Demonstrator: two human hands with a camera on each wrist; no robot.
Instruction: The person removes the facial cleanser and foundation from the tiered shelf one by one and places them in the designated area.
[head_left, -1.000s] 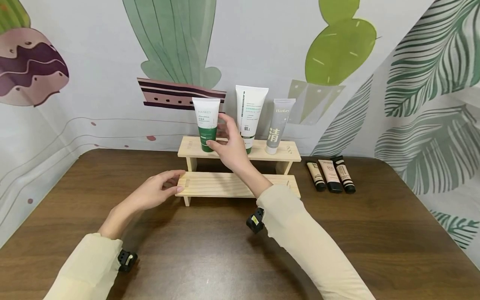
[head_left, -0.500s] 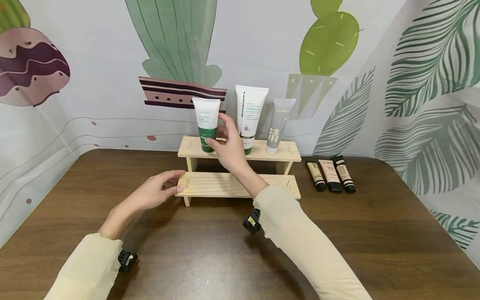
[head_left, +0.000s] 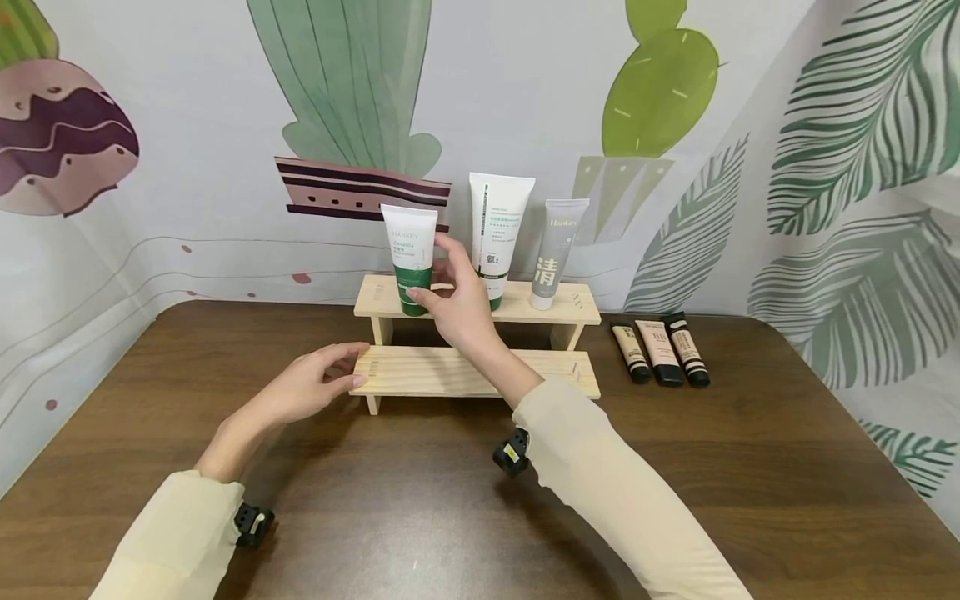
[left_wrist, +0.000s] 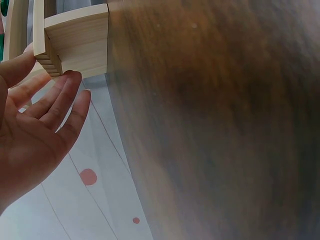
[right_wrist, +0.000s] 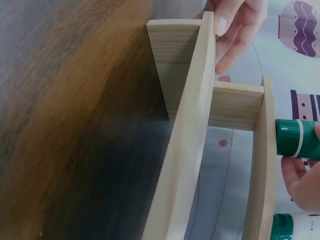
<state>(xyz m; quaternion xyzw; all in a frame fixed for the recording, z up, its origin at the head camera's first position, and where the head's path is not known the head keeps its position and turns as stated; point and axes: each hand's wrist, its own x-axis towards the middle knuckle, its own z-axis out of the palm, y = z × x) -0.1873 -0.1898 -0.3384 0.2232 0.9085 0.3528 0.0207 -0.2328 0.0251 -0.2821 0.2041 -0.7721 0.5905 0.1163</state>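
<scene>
My right hand [head_left: 467, 304] pinches a white-and-green squeeze tube [head_left: 411, 250] between thumb and fingers, at the left end of the upper step of a wooden two-tier display stand [head_left: 435, 371]. The tube stands cap down; in the right wrist view its green cap [right_wrist: 287, 137] is right at the upper board. My left hand [head_left: 311, 382] holds the left end of the lower board, thumb at the front corner and index finger at the back one. A taller white tube [head_left: 501, 225] and a grey tube [head_left: 557, 254] stand to the right on the upper step.
Three small cosmetic tubes [head_left: 663, 352] lie side by side on the brown table [head_left: 420, 500], right of the stand. A printed cloth [head_left: 525, 83] with cactus and leaf patterns hangs close behind the table.
My right hand has brought the white-and-green tube slightly down and toward me in the head view. The left hand keeps its place on the lower board.
</scene>
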